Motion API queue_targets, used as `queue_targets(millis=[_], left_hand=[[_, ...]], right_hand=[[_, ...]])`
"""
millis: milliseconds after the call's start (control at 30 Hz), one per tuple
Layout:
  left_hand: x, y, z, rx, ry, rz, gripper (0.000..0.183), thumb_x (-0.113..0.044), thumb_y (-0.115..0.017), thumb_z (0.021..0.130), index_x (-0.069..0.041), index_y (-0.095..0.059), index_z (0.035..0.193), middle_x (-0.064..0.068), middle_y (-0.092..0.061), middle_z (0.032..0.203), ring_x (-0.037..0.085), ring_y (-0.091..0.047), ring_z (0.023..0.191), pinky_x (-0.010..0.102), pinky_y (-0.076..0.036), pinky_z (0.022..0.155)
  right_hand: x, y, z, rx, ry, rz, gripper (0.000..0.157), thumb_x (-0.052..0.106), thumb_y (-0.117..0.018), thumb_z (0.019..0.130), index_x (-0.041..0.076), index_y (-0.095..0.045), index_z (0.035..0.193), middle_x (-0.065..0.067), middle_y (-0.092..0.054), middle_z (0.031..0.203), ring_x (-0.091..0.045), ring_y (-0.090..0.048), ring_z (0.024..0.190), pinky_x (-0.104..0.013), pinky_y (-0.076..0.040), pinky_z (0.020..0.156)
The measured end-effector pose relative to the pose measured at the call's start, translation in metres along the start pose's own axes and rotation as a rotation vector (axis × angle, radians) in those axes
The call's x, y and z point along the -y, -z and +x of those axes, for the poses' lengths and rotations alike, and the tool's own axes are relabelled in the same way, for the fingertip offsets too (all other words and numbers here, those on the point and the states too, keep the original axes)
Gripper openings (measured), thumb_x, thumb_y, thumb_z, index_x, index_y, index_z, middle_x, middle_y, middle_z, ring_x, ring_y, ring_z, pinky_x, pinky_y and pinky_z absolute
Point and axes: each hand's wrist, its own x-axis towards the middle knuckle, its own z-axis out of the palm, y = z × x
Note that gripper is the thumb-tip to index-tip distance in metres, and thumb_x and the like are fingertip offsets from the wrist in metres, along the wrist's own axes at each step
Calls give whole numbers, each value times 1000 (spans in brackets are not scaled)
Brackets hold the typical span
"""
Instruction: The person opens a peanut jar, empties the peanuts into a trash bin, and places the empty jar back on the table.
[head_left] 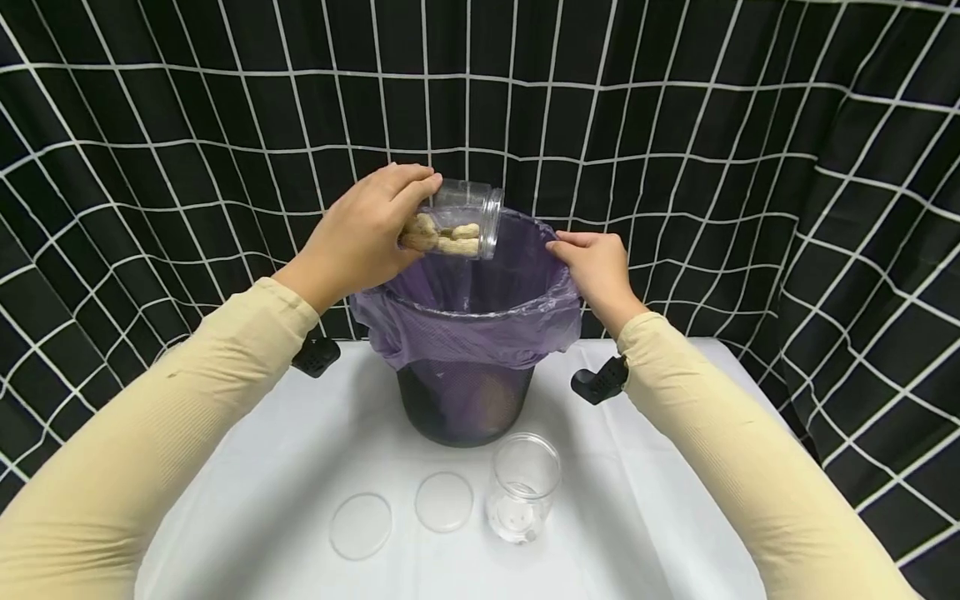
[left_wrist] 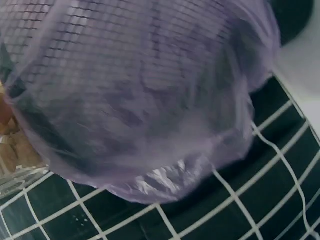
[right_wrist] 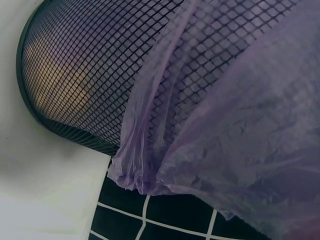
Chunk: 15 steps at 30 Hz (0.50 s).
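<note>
My left hand (head_left: 363, 233) grips a clear jar (head_left: 468, 195) that lies on its side over the bin, its open mouth toward the right. Several unshelled peanuts (head_left: 457, 244) rest along the jar's lower side. In the left wrist view some peanuts (left_wrist: 19, 150) show at the left edge. Under the jar stands a dark mesh bin (head_left: 465, 408), lined with a purple plastic bag (head_left: 472, 337) folded over its rim. At the bin's right rim, my right hand (head_left: 600, 271) pinches the bag's edge between thumb and fingers. Something tan (right_wrist: 62, 87) shows through the mesh low in the bin.
A second clear jar (head_left: 522, 492) stands upright and uncovered on the white table in front of the bin. To its left lie two clear round lids, the nearer (head_left: 444, 502) and the farther left (head_left: 361, 527). A black curtain (head_left: 480, 108) with white grid lines hangs behind.
</note>
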Motion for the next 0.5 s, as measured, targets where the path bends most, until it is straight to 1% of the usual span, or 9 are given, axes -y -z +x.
queue_targets(millis=[67, 167, 233, 300, 433, 500], left_hand=[[-1, 0, 1, 17, 11, 0, 62, -2, -76, 77, 5, -54, 134, 22, -57, 137, 37, -53, 129, 42, -41, 117], [-2, 1, 3, -28, 28, 14, 62, 0, -75, 77, 5, -54, 134, 21, -56, 138, 37, -52, 130, 42, -39, 118], [-3, 1, 5, -49, 26, 16, 59, 1, -74, 78, 5, -53, 134, 21, -55, 137, 37, -52, 130, 41, -38, 119], [-4, -1, 6, -46, 19, 16, 57, 1, -72, 80, 5, -53, 134, 22, -54, 138, 37, -51, 131, 41, -37, 120], [-6, -5, 6, -7, -4, 3, 53, 1, -68, 81, 5, -55, 132, 22, -56, 136, 38, -51, 130, 41, -37, 120], [-6, -6, 5, -27, -17, 11, 53, 3, -66, 80, 5, -56, 131, 22, -57, 135, 38, -52, 129, 41, -38, 119]], right_hand=[[0, 0, 0, -2, 1, 3, 37, 21, -65, 94, 3, -67, 126, -14, -67, 129, -18, -67, 110, -14, -54, 82], [0, 1, 0, 0, -2, 8, 37, 21, -65, 94, 3, -67, 127, -14, -67, 129, -20, -66, 113, -17, -55, 86], [0, 1, 0, 0, -2, 4, 37, 21, -65, 94, 3, -67, 127, -14, -66, 129, -22, -66, 115, -19, -55, 88], [-1, 1, 0, -3, -1, 0, 37, 20, -65, 94, 3, -67, 127, -15, -66, 129, -23, -66, 115, -20, -55, 89], [-2, 1, 0, -6, 6, 1, 37, 20, -64, 95, 3, -67, 127, -15, -67, 129, -24, -66, 114, -17, -55, 85], [-3, 0, 0, -6, 5, 2, 37, 20, -64, 95, 3, -67, 127, -15, -67, 128, -24, -66, 114, -16, -54, 83]])
